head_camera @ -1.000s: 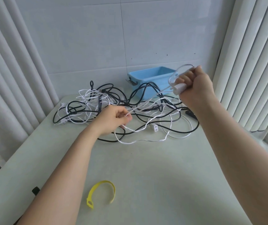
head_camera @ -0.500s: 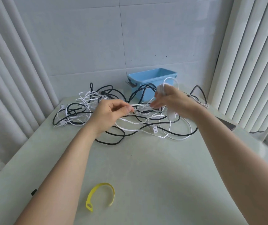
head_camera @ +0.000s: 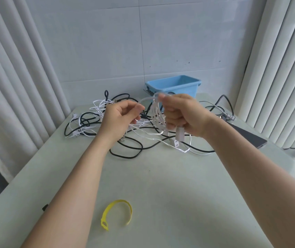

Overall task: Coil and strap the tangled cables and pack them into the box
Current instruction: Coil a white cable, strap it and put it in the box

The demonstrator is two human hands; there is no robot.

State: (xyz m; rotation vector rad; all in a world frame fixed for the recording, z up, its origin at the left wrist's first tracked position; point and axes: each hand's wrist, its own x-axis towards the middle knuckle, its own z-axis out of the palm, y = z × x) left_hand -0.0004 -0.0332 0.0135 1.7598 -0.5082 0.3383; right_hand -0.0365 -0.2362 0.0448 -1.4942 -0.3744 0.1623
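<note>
A tangle of black and white cables (head_camera: 136, 140) lies across the back half of the pale table (head_camera: 161, 194). My right hand (head_camera: 182, 115) grips several loops of a white cable (head_camera: 156, 113) above the tangle, and the cable's white plug (head_camera: 179, 134) hangs below the fist. My left hand (head_camera: 120, 119) is just left of the loops, its curled fingers pinching a white strand that runs to them. A blue box (head_camera: 175, 86) stands open behind the hands. A yellow strap (head_camera: 117, 215) lies curved on the near table.
Pleated white curtains hang on both sides, with a tiled wall behind. A dark flat slab (head_camera: 248, 136) lies at the table's right edge. A small black thing (head_camera: 45, 207) sits at the left edge, by my left forearm.
My right hand came down and left from beside the box to meet my left hand. The single white loop it held has grown into several loops. My left hand rose off the tangle.
</note>
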